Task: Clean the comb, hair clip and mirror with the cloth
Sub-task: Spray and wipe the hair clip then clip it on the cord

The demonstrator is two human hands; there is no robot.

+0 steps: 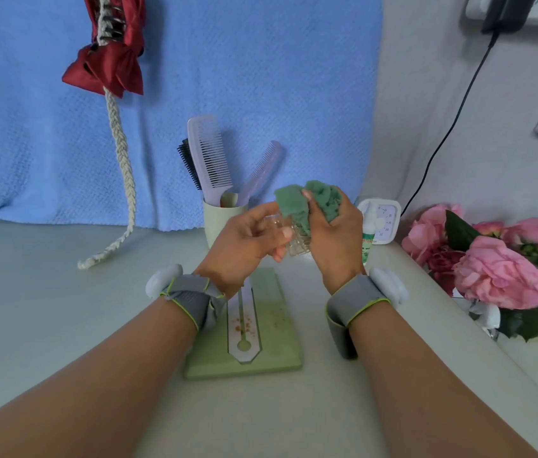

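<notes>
The left hand (244,241) pinches the clear hair clip (297,246) in curled fingers (261,214) above the desk (62,309), while the right hand (337,239) is closed round the bunched green cloth (294,206), pressing it on the clip's top. The wipe should go best with the clip held steady and a cloth corner worked between its teeth. I count one clip, one cloth and three combs: one soiled comb (244,325) flat on a green board (280,325), and two more combs (209,157) upright in a cup (218,223) with one brush (188,163).

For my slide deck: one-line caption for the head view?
Left hand holds a clear hair clip; right hand presses a green cloth against it.
</notes>
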